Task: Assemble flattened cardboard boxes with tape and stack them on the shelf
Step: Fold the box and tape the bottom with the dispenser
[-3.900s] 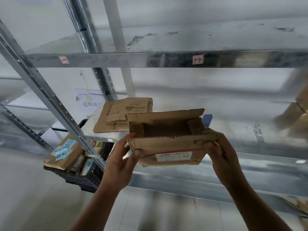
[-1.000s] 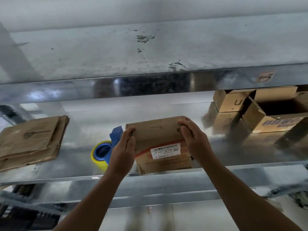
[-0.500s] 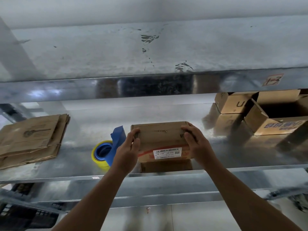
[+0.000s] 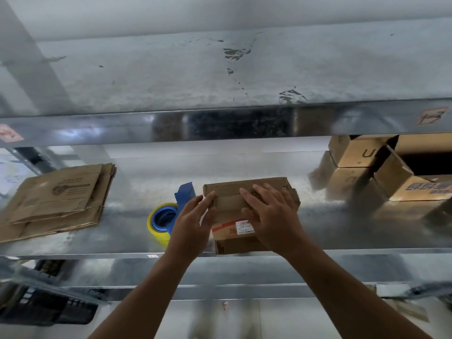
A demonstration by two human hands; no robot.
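- Sitting mid-frame nr front edge of metal shelf (image 4: 97, 253): small brown cardboard box (image 4: 234, 244), worn, top flaps folded in, red/white strip + white barcode label on front.
- Right hand (image 4: 271, 214): fingers spread flat on top flaps.
- Left hand (image 4: 193, 221): fingers straight, touching box's left side.
- Yellow tape roll (image 4: 159, 228) w/ blue dispenser just left of box.
- Flattened boxes (image 4: 61, 199) at frame left; assembled boxes (image 4: 391, 177) at right.

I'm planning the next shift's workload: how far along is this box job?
Done: assembled boxes stand at the right end of the shelf. In hand: the left hand and right hand press down the top of a box on the shelf; no tape shows on it. The tape dispenser sits beside it, untouched. Left: taping this box, stacking it, then the flattened boxes lying at the left.
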